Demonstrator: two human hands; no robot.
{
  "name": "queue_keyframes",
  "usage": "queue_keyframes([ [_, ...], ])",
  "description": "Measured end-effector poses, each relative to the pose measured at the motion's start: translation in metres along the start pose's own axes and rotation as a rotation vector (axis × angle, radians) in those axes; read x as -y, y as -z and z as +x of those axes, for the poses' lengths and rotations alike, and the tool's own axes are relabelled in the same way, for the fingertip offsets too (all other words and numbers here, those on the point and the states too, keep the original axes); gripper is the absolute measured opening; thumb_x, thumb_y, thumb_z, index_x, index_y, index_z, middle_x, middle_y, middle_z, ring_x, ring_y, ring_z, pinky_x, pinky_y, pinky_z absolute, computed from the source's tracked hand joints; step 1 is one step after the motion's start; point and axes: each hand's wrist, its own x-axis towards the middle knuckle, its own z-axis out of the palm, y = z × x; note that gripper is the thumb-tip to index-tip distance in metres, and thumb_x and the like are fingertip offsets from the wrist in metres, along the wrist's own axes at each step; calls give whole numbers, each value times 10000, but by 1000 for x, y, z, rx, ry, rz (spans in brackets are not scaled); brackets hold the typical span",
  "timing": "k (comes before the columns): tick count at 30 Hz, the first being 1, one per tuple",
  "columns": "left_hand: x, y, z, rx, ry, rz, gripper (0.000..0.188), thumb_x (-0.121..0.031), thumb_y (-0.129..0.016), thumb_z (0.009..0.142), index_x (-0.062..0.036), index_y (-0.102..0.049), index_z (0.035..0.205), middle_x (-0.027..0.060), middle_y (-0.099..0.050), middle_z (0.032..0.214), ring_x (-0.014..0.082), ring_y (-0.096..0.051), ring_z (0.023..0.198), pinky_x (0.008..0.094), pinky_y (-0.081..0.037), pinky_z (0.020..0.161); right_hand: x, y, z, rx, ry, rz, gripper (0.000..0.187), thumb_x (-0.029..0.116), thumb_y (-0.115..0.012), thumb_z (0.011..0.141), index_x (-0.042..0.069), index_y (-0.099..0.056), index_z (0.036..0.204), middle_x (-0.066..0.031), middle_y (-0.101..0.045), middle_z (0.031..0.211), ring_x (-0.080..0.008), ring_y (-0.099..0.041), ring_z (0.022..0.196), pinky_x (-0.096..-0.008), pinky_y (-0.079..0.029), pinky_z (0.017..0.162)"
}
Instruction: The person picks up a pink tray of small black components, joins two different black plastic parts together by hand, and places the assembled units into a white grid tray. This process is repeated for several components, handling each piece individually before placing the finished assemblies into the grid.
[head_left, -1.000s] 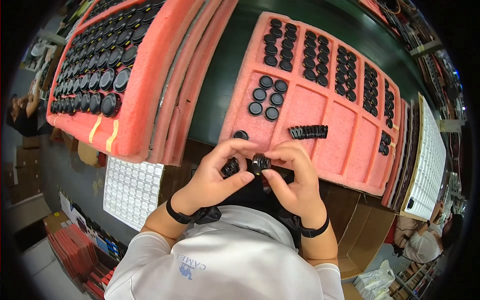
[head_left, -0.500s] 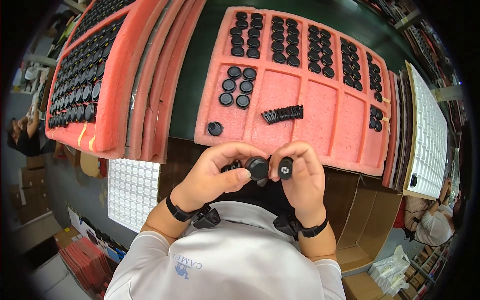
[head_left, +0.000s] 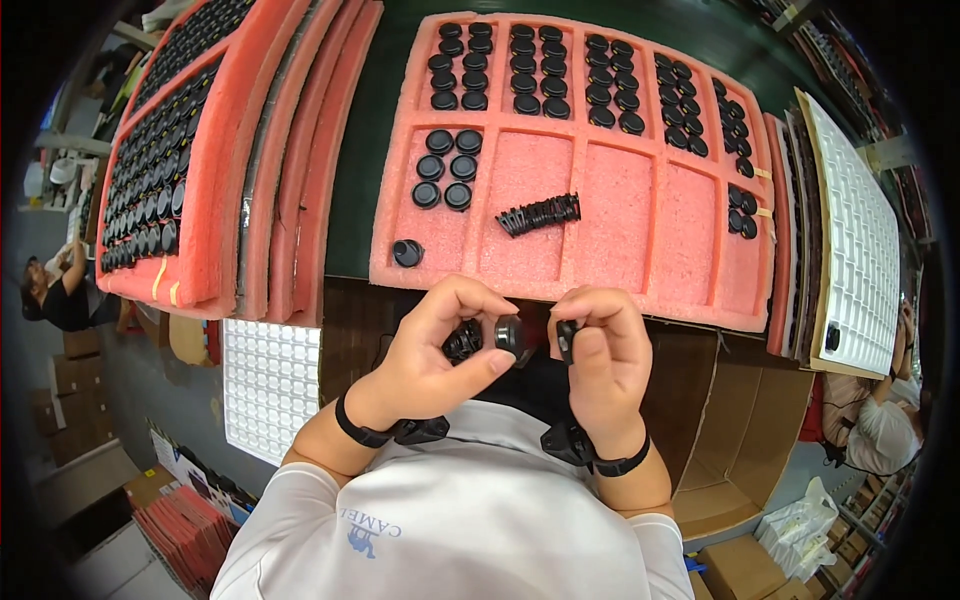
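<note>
My left hand (head_left: 425,365) is closed, pinching a round black cap-like part (head_left: 508,335) between thumb and fingertips. More small black pieces (head_left: 463,342) are tucked in that palm, partly hidden by the fingers. Close by on the right, my right hand (head_left: 612,365) pinches a small flat black piece (head_left: 567,340), seen almost edge-on. A gap separates the two parts. Just beyond my hands lies a pink foam tray (head_left: 625,225) with round black parts in its compartments. A row of thin black pieces (head_left: 538,214) lies across a divider, and one black part (head_left: 407,252) stands alone at the near left.
Stacked pink foam trays (head_left: 215,200) with many black parts stand on the left. White gridded trays (head_left: 855,230) lean at the right. Below the table edge are an open cardboard box (head_left: 735,440) and a white plastic bag (head_left: 800,530). Other people are at both sides.
The flat piece in my right hand has turned from face-on to nearly edge-on. My left hand has tilted the round part sideways, and the gap between the two parts is wider.
</note>
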Motion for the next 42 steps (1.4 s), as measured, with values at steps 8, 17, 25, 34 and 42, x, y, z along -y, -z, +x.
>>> queue_keyframes([
  [8,-6,-11,-1,43,-74,22,398,4,-696,723,-24,-447,1032,84,-501,947,62,-468,630,191,-367,491,0,-7,-6,71,-23,32,224,194,-465,941,-4,-480,1047,-48,-508,848,-105,-439,686,-222,-372,625],
  [17,-12,-11,-1,103,-54,149,399,-27,-674,744,-16,-414,1047,148,-519,987,169,-512,856,281,-435,736,-5,0,-6,96,-104,400,211,212,-431,954,11,-439,1017,-59,-499,895,-98,-422,724,-226,-368,655],
  [25,-8,-9,-1,126,-83,117,399,-50,-668,753,-20,-407,1053,147,-518,973,170,-511,838,286,-442,713,6,-11,-3,49,-71,249,230,249,-392,964,26,-431,1006,-46,-464,865,-90,-409,729,-228,-364,649],
  [34,-7,-8,-2,112,-70,59,384,-52,-652,760,-26,-405,1053,147,-520,965,190,-524,852,315,-447,751,-5,-4,-4,129,57,-38,154,137,-408,952,21,-453,1044,-25,-495,818,-57,-424,691,-203,-369,611],
  [42,-7,-6,-2,116,-64,37,393,-38,-648,754,-25,-402,1061,158,-523,963,196,-530,854,315,-452,747,2,-7,-4,54,-168,245,196,181,-444,949,19,-438,1058,-9,-465,781,-57,-409,679,-200,-358,607],
])
